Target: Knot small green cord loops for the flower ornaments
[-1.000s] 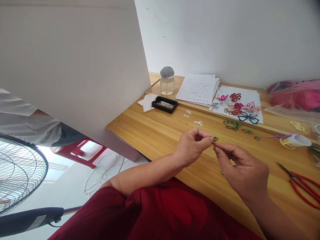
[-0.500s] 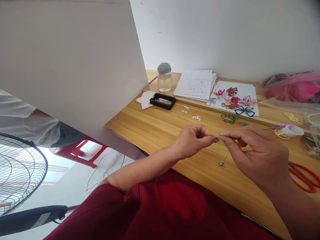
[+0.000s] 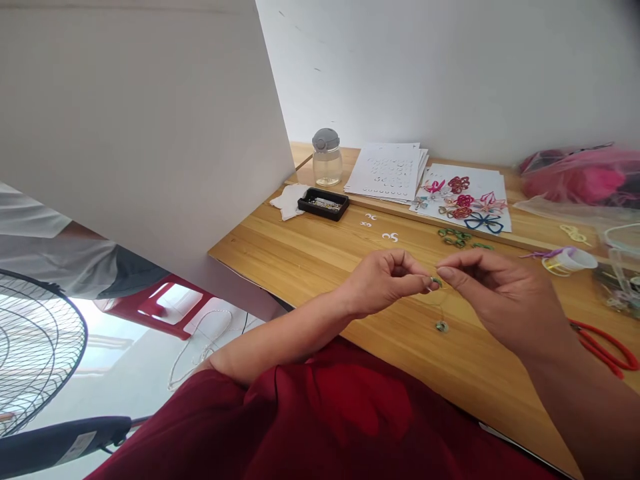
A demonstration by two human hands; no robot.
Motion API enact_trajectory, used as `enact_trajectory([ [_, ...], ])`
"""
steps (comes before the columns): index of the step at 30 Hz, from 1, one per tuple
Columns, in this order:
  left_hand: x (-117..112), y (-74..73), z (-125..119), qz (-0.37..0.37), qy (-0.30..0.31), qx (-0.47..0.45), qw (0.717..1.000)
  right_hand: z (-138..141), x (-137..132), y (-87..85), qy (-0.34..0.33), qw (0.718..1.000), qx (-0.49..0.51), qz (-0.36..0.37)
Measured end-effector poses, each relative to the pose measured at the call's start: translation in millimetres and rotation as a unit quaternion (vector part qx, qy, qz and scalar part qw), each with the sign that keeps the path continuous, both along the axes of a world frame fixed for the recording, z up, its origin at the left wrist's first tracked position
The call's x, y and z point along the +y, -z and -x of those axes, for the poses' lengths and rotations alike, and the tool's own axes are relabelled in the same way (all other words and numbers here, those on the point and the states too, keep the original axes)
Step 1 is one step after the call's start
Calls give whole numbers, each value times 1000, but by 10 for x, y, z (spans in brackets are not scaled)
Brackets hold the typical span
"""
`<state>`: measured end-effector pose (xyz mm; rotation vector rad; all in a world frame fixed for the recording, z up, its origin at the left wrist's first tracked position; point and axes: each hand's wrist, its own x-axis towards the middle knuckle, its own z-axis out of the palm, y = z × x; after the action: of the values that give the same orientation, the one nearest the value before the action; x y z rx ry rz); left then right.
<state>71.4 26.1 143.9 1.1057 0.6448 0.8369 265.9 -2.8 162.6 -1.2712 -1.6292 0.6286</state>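
Thumb and index finger of my left hand pinch a small green looped piece, likely thread-wrapped. Close on its right, my right hand has its thumb and forefinger pressed together, and anything between the tips is too small to make out. Below the fingers a fine yellowish thread runs down to a small round green-and-pale bobbin-like piece by the wood. Several green looped pieces lie on the table beyond my right hand.
Red-handled scissors or pliers lie right of my right forearm, near a white cup. Behind are a black tray, a bottle, paper sheets, colourful flower shapes and white paper crescents. A fan stands left.
The green piece has turned and shows more of its loop. My right fingertips have lifted slightly away from it. The thread below has swung left, and the view has shifted a little.
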Motion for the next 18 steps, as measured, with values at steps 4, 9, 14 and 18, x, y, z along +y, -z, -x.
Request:
enact_trajectory([
  [4,14,-17,5,5,14,-29,999,33,37,35,-29,973,166,155],
  [9,46,-10,7,15,-21,-16,1000,107,-6,156,-34,924,281,257],
  [14,63,21,-12,15,-71,-13,997,154,-67,221,-31,922,288,256],
  [18,70,40,-43,16,-82,-33,996,146,-102,242,-21,958,215,190],
])
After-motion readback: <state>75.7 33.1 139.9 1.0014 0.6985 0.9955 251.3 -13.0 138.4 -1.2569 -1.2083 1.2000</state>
